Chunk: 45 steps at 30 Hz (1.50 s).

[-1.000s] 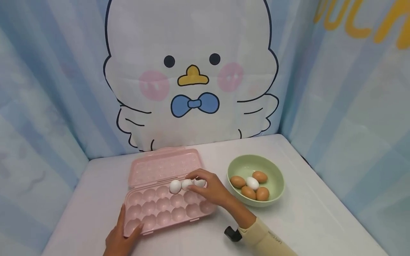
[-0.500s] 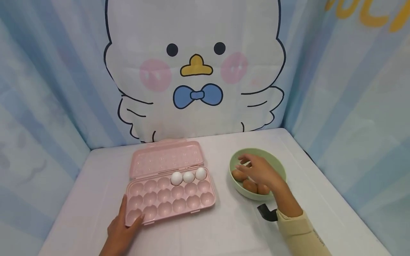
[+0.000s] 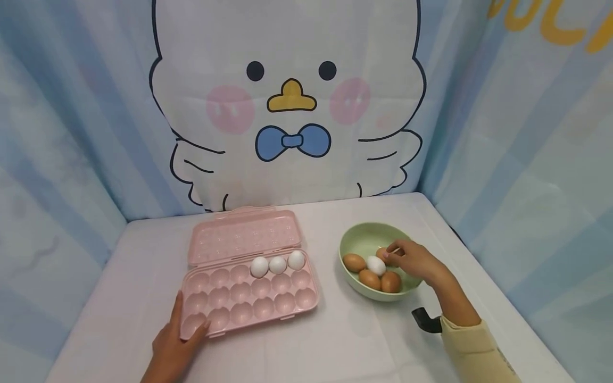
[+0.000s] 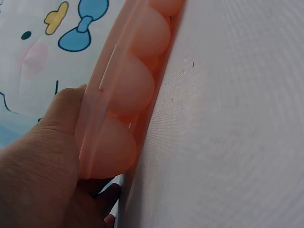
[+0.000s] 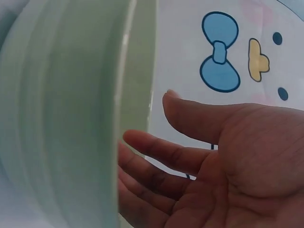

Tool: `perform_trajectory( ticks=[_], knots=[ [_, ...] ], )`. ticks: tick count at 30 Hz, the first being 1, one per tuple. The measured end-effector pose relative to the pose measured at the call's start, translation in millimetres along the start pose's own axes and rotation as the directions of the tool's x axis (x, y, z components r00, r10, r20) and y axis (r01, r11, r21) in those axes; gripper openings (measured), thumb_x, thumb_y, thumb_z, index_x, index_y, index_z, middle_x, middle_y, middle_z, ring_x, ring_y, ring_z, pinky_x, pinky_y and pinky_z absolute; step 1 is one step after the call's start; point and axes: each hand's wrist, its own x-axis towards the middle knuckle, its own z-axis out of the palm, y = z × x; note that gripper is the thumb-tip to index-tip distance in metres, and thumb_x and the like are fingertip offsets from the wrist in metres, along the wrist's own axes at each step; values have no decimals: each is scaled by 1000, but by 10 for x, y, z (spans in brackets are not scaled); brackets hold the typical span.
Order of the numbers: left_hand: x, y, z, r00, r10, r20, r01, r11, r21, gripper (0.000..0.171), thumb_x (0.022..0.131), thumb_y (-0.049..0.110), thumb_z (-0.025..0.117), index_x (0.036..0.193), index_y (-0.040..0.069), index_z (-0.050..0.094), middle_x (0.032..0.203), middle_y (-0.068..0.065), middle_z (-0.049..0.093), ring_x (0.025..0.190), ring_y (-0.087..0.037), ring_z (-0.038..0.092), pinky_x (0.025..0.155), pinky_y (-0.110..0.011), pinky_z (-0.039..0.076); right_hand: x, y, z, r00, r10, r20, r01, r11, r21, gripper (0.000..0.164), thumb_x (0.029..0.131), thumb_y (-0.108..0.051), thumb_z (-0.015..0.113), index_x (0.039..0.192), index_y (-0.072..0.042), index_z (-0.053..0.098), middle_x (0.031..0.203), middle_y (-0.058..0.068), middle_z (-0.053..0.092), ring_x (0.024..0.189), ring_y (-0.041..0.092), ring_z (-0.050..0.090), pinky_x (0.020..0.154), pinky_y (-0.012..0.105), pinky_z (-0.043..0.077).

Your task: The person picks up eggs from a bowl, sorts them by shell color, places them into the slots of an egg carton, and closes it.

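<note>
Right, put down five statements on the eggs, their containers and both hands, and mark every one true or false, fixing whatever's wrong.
1. The left hand grips the near left corner of the pink egg tray. True.
2. The right hand has its fingertips inside the green bowl. True.
3. The three eggs in the tray are brown. False: all three are white.
4. In the bowl, a white egg lies among brown eggs. True.
5. The tray's lid is shut over the cups. False: it is folded open on the far side.
</note>
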Motion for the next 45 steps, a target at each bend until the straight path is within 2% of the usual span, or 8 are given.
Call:
perform_trajectory(
  ticks=[4, 9, 16, 22, 27, 33, 40, 45],
  knots=[
    [-22, -52, -76, 1000, 3, -12, -3, 1000, 9, 112, 98, 62, 60, 162, 16, -20, 163, -36, 10, 141, -64, 20, 111, -73, 17, 75, 10, 94, 1000, 1, 18, -1, 1000, 21, 33, 105, -24, 63, 122, 5, 64, 109, 17, 67, 97, 31, 63, 80, 45, 53],
    [-35, -85, -127, 1000, 8, -27, -8, 1000, 3, 110, 99, 59, 60, 162, 16, -20, 164, -35, 8, 143, -63, 20, 112, -71, 17, 187, -8, 186, 999, -36, 22, 36, 999, 23, 29, 104, -19, 65, 118, 6, 65, 103, 14, 67, 89, 26, 64, 75, 41, 54],
    [-21, -56, -115, 1000, 0, -10, 0, 1000, -22, 112, 98, 61, 61, 162, 17, -20, 165, -33, 8, 144, -61, 17, 113, -73, 12, 293, -11, 264, 998, -58, 29, 59, 998, -15, 25, 99, -14, 70, 113, 6, 65, 107, 17, 67, 99, 31, 63, 85, 45, 52],
    [-11, -38, -77, 1000, 17, -23, -18, 1000, -23, 110, 99, 59, 61, 163, 17, -18, 165, -34, 13, 144, -61, 20, 113, -72, 13, 349, -8, 323, 996, -71, 58, 71, 997, -12, 29, 95, -11, 74, 115, 7, 62, 106, 17, 69, 104, 35, 65, 91, 50, 52],
    [-6, -37, -46, 999, 11, -33, -12, 999, -39, 111, 98, 58, 63, 164, 18, -17, 166, -32, 13, 145, -60, 19, 113, -72, 13, 389, -38, 353, 996, -65, 60, 66, 997, -28, 37, 95, -14, 76, 120, 8, 62, 104, 16, 66, 100, 33, 62, 89, 50, 51],
    [-11, -11, -41, 999, 18, -38, -20, 998, -56, 110, 99, 56, 64, 164, 18, -16, 164, -33, 18, 143, -61, 20, 113, -73, 13, 436, -82, 375, 996, -53, 66, 56, 997, -44, 44, 98, -19, 73, 126, 11, 58, 112, 23, 66, 105, 38, 63, 90, 52, 52],
    [-7, -9, -30, 999, 19, -37, -22, 998, -60, 110, 98, 57, 64, 165, 19, -15, 165, -32, 14, 144, -61, 17, 112, -74, 11, 517, -148, 468, 998, -1, 61, 0, 1000, 12, 46, 100, -21, 69, 135, 6, 55, 124, 26, 62, 113, 38, 59, 95, 52, 49],
    [-1, -14, -10, 999, 28, -39, -31, 997, -64, 110, 97, 58, 64, 165, 19, -13, 166, -31, 13, 144, -62, 15, 112, -77, 8, 565, -219, 554, 998, -60, 34, 60, 998, -5, 51, 99, -22, 69, 139, 6, 54, 122, 25, 64, 111, 37, 61, 94, 51, 48]
  ],
)
